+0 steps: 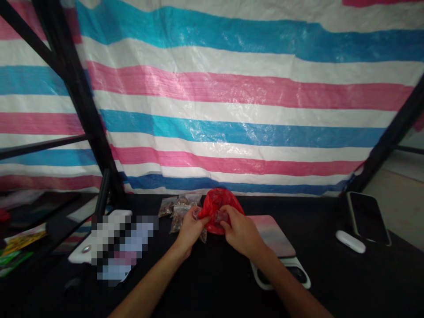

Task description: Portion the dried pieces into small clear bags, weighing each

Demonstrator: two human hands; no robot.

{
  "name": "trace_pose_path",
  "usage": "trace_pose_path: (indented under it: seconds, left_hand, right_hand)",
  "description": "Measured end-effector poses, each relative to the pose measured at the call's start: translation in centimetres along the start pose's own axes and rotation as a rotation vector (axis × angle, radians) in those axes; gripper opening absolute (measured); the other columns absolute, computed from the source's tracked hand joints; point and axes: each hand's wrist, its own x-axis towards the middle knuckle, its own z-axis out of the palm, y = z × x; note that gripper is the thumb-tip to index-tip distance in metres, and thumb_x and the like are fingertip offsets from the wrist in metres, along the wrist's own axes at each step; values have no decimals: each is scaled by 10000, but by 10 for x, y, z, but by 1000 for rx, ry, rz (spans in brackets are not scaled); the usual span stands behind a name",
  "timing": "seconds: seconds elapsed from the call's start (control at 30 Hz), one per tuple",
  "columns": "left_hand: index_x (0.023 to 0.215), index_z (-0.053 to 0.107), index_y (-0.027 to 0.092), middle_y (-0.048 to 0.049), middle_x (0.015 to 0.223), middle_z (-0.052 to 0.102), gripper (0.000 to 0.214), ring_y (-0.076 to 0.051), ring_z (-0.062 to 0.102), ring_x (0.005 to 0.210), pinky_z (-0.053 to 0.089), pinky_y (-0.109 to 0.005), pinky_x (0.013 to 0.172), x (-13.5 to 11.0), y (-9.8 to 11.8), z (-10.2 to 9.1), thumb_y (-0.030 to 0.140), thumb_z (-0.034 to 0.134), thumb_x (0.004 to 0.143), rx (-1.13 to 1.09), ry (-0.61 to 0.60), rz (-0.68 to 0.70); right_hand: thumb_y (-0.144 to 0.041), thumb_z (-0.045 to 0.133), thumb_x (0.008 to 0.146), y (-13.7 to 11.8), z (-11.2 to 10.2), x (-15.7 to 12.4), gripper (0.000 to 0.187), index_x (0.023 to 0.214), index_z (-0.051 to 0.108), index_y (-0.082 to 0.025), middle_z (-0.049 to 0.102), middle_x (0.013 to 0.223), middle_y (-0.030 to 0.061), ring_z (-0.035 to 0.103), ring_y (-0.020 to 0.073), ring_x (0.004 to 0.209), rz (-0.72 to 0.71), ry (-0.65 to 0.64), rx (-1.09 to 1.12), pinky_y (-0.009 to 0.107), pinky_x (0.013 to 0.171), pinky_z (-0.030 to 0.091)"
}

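My left hand point(190, 230) and my right hand point(240, 232) meet low in the middle of the black table point(212, 282). Between their fingers is a small clear plastic packet point(220, 217), pinched from both sides, with its contents hard to make out. Just behind it, a crumpled red plastic bag point(215, 207) bulges against my fingers and is partly hidden by them. Several clear packets of brown pieces point(179, 212) lie behind and left of my left hand, some of them touching the red bag.
A pink-grey pad point(273, 234) lies right of my hands, over a white stand holding a dark mouse point(281, 274). Farther right are a phone point(367, 218) and a white earbud case point(350, 241). A pixelated item point(122, 247) lies left, with black frame bars and a striped tarpaulin point(232, 88) behind.
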Motion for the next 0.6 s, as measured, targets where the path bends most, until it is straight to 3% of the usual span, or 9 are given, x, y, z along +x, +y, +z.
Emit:
trace_pose_path:
  seconds: [0.27, 0.6]
  left_hand:
    - [679, 577, 192, 51, 623, 593, 215, -121, 552, 604, 435, -225, 603, 3, -1, -2, 191, 745, 544, 12, 22, 66]
    - [745, 608, 174, 9, 669, 642, 228, -152, 609, 614, 489, -271, 637, -5, 5, -1, 271, 733, 581, -28, -63, -32]
  right_hand:
    - [-160, 575, 877, -2, 3, -2, 296, 1165, 567, -227, 698, 1166, 48, 686, 230, 997, -61, -10, -12, 302, 786, 431]
    - [-190, 575, 889, -4, 5, -3, 236, 1123, 577, -221, 739, 1063, 58, 701, 250, 970, 4, -47, -63, 304, 746, 418]
